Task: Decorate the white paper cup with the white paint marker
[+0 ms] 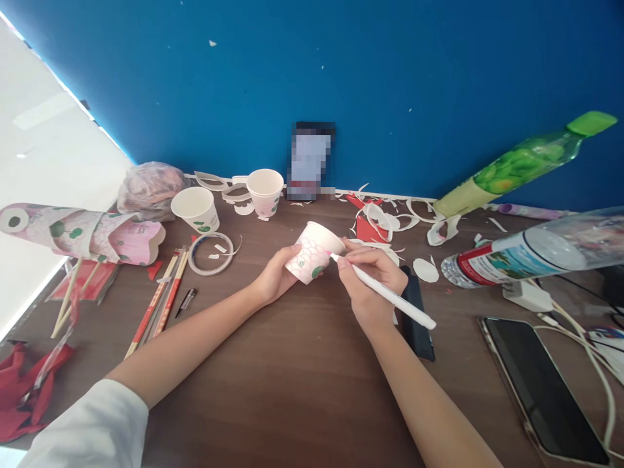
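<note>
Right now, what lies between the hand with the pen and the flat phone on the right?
In the head view, a dark flat object lies beside the right hand, partly under the pen; then bare table up to the phone.

A craft desk (home or office, unclear): wooden tabletop (302, 370) strewn with paper scraps (385, 221), blue wall (341, 78).

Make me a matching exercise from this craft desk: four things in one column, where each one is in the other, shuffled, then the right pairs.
Things
1. paper cup
2. white marker
3. tape roll
4. green bottle

Places
A. by the blue wall, far right
B. in the right hand
C. in the left hand
D. flat on the table, beside the chopsticks

Pairs: 1-C, 2-B, 3-D, 4-A
</note>
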The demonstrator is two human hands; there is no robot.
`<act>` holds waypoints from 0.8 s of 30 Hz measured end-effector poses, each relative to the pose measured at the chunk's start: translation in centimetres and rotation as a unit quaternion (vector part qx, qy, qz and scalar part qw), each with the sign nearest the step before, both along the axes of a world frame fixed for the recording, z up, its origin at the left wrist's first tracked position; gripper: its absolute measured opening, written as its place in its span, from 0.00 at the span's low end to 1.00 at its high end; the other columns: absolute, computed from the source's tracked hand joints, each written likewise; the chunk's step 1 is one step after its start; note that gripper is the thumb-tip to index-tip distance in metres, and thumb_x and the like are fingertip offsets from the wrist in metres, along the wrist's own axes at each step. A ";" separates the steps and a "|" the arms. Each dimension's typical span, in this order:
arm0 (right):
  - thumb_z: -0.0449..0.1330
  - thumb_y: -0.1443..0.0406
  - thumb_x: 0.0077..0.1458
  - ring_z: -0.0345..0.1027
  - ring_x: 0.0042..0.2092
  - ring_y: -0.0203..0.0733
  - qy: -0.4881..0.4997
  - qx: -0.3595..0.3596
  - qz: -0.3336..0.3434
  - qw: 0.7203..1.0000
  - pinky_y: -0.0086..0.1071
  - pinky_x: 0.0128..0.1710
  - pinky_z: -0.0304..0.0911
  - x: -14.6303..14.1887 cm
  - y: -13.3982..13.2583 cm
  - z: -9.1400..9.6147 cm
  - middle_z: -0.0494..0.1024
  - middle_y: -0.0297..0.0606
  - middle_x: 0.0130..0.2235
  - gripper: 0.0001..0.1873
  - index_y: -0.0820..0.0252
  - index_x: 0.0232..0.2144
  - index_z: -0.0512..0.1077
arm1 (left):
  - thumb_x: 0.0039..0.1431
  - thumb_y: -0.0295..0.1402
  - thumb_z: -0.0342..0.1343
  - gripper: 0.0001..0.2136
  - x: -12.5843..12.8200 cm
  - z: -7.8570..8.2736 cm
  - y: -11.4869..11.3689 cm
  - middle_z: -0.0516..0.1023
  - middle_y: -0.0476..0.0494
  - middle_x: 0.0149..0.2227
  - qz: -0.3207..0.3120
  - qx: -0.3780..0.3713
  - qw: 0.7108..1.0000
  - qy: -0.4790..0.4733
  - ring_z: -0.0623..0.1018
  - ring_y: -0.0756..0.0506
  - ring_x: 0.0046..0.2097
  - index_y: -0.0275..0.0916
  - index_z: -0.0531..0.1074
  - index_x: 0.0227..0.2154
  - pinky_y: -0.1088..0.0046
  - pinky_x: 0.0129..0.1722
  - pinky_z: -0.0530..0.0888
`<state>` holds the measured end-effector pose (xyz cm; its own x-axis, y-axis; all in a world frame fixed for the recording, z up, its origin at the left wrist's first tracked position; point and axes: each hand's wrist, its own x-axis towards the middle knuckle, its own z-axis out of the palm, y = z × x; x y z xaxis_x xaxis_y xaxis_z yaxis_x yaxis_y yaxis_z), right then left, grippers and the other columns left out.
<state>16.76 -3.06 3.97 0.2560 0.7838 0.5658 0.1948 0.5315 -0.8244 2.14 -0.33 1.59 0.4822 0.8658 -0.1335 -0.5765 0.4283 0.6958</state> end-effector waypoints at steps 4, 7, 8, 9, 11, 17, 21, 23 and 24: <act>0.63 0.73 0.46 0.79 0.40 0.47 0.001 0.009 -0.003 1.000 0.49 0.50 0.71 0.0 0.1 0.1 0.75 0.29 0.23 0.08 0.55 0.23 0.69 | 0.53 0.42 0.55 0.18 0.0 0.0 0.0 0.81 0.34 0.36 0.002 -0.007 1.000 -0.002 0.78 0.40 0.37 0.30 0.76 0.37 0.62 0.42 0.72; 0.63 0.73 0.47 0.79 0.40 0.46 0.008 0.013 0.006 1.000 0.49 0.51 0.70 0.0 0.2 0.0 0.74 0.28 0.23 0.09 0.56 0.23 0.69 | 0.53 0.41 0.55 0.17 0.0 0.1 0.0 0.81 0.35 0.36 0.002 -0.010 1.000 -0.007 0.78 0.41 0.36 0.30 0.76 0.36 0.63 0.41 0.72; 0.62 0.73 0.47 0.79 0.40 0.46 0.010 0.014 0.009 1.000 0.49 0.51 0.70 0.0 0.1 0.0 0.74 0.28 0.22 0.09 0.56 0.23 0.68 | 0.53 0.41 0.55 0.17 0.0 0.1 -0.1 0.81 0.35 0.36 0.002 -0.010 1.000 -0.008 0.78 0.41 0.36 0.29 0.76 0.36 0.63 0.41 0.72; 0.63 0.73 0.47 0.79 0.40 0.46 0.011 0.016 0.012 1.000 0.49 0.51 0.70 0.0 0.1 -0.1 0.73 0.28 0.22 0.09 0.56 0.23 0.68 | 0.53 0.40 0.55 0.17 0.0 0.2 -0.1 0.81 0.34 0.35 0.001 -0.010 1.000 -0.009 0.78 0.41 0.35 0.29 0.76 0.36 0.63 0.41 0.72; 0.63 0.73 0.47 0.79 0.40 0.47 0.011 0.019 0.015 1.000 0.50 0.51 0.70 0.0 0.1 -0.1 0.73 0.28 0.22 0.09 0.56 0.23 0.68 | 0.53 0.40 0.54 0.17 0.0 0.2 -0.1 0.80 0.34 0.35 0.000 -0.009 1.000 -0.008 0.78 0.41 0.35 0.29 0.75 0.37 0.63 0.41 0.72; 0.63 0.73 0.47 0.79 0.39 0.47 0.016 0.018 0.024 0.999 0.51 0.51 0.69 0.1 0.1 -0.2 0.71 0.27 0.22 0.10 0.56 0.22 0.67 | 0.53 0.40 0.55 0.17 0.0 0.2 0.0 0.80 0.34 0.35 0.002 -0.011 1.000 -0.006 0.78 0.42 0.34 0.29 0.75 0.36 0.64 0.40 0.72; 0.62 0.73 0.46 0.79 0.39 0.46 0.016 0.018 0.024 0.999 0.50 0.50 0.69 0.2 0.1 -0.2 0.70 0.27 0.21 0.10 0.56 0.21 0.66 | 0.52 0.40 0.55 0.17 0.0 0.2 0.0 0.81 0.35 0.34 0.004 -0.012 1.000 -0.007 0.78 0.42 0.34 0.29 0.75 0.35 0.64 0.39 0.72; 0.62 0.74 0.46 0.79 0.39 0.46 0.015 0.018 0.027 0.999 0.50 0.51 0.69 0.2 0.1 -0.2 0.70 0.26 0.20 0.10 0.56 0.21 0.66 | 0.52 0.40 0.55 0.17 0.0 0.2 0.0 0.81 0.35 0.34 0.005 -0.015 1.000 -0.009 0.78 0.42 0.34 0.30 0.75 0.35 0.64 0.39 0.72; 0.62 0.74 0.46 0.79 0.39 0.46 0.015 0.018 0.028 0.999 0.50 0.51 0.69 0.2 0.1 -0.1 0.69 0.26 0.20 0.10 0.56 0.21 0.66 | 0.52 0.40 0.55 0.17 0.0 0.2 0.0 0.81 0.35 0.34 0.005 -0.017 1.000 -0.010 0.78 0.42 0.34 0.30 0.75 0.35 0.65 0.39 0.72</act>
<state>16.92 -2.99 3.87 0.2293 0.7765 0.5869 0.1401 0.5704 -0.8093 2.14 -0.31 1.77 0.4767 0.8657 -0.1528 -0.5948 0.4456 0.6691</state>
